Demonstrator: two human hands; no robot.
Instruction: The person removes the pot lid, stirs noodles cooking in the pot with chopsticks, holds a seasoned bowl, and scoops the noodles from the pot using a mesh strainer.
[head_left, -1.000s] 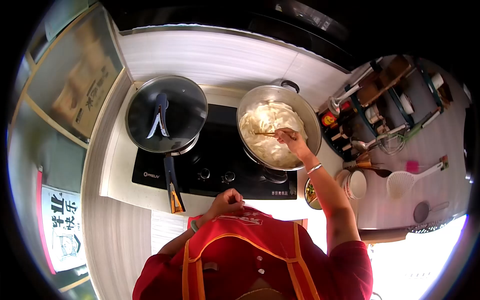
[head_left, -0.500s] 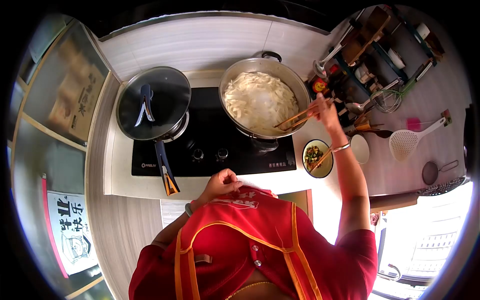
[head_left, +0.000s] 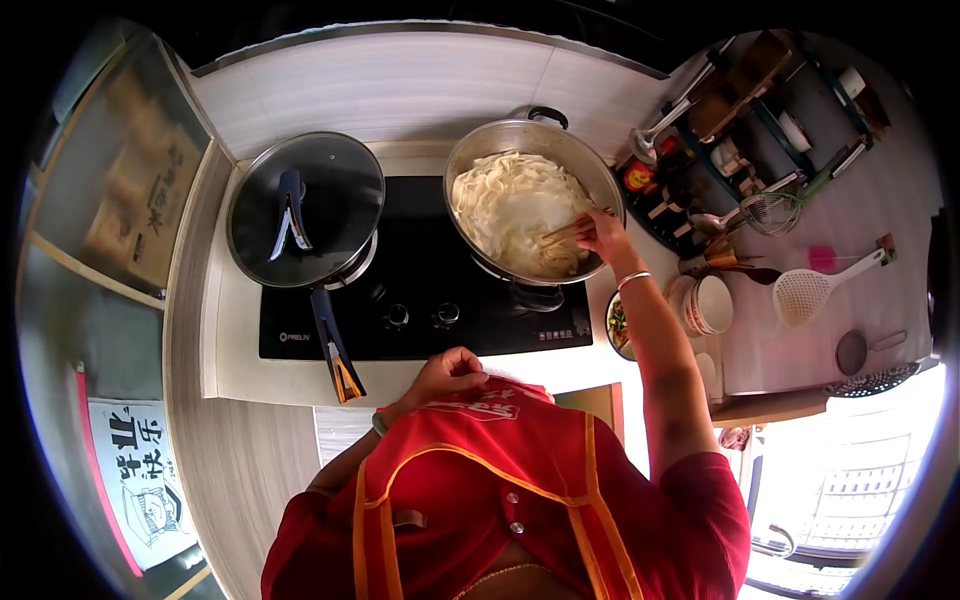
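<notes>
My right hand [head_left: 604, 238] grips wooden chopsticks [head_left: 566, 232], their tips down in the wide noodles [head_left: 500, 205] at the right of a large steel pot [head_left: 462, 160]. The noodles lie in cloudy liquid. Below that wrist, a bowl [head_left: 612, 340] of chopped greens and other bits is partly covered by my forearm. My left hand [head_left: 452, 374] rests at the counter's front edge against the red apron [head_left: 470, 420]. Its fingers are curled closed, and I cannot see whether they pinch anything.
On the left burner sits a pan under a dark glass lid [head_left: 330, 170], its handle [head_left: 335, 345] jutting over the front edge. The black cooktop [head_left: 410, 270] lies between. Stacked bowls [head_left: 712, 303], a skimmer [head_left: 800, 297] and a utensil rack [head_left: 770, 130] stand at right.
My right hand has moved left and down over the pot, bringing the chopsticks deeper among the noodles. The noodles at the right have shifted. My left hand stays about where it was.
</notes>
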